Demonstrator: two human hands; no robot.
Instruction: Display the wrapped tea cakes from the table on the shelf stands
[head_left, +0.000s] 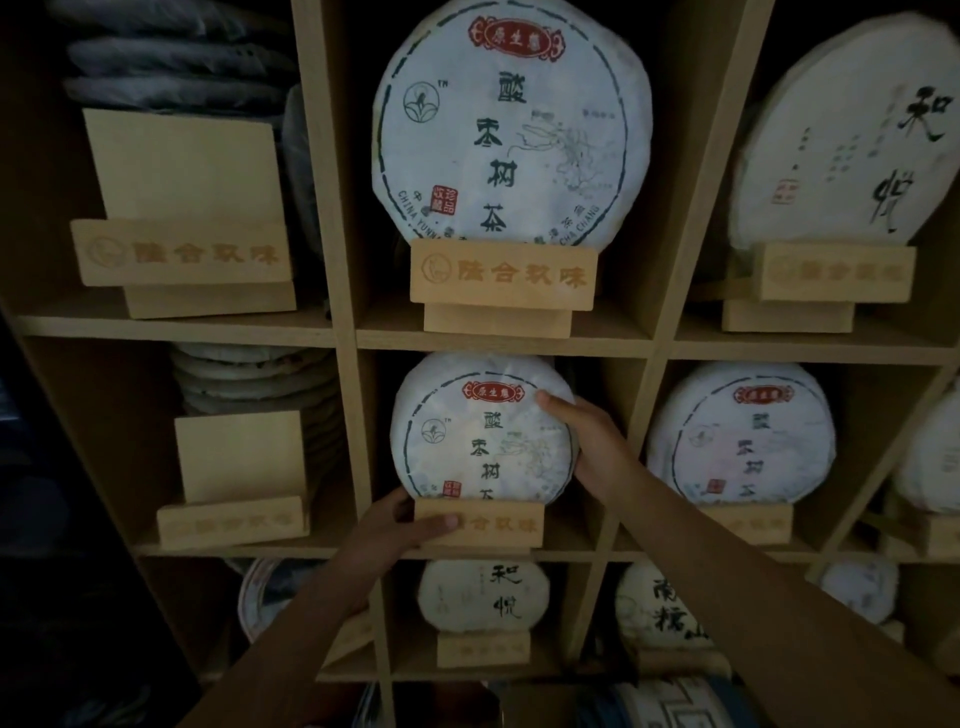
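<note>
Middle cell, middle row: one wrapped tea cake (480, 431) upright on its wooden stand (480, 524). Right hand (592, 441) grasps the cake's right edge; left hand (395, 530) grips the stand's left end. Two empty stands (182, 252) in the left column. Six other cakes displayed, edges dim.

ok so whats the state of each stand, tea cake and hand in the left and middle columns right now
top left stand: empty
middle left stand: empty
top middle tea cake: upright on its stand
middle tea cake: upright on the middle stand
bottom middle tea cake: upright on a stand
left hand: holds the middle stand's left end
right hand: grips the middle tea cake's right edge
</note>
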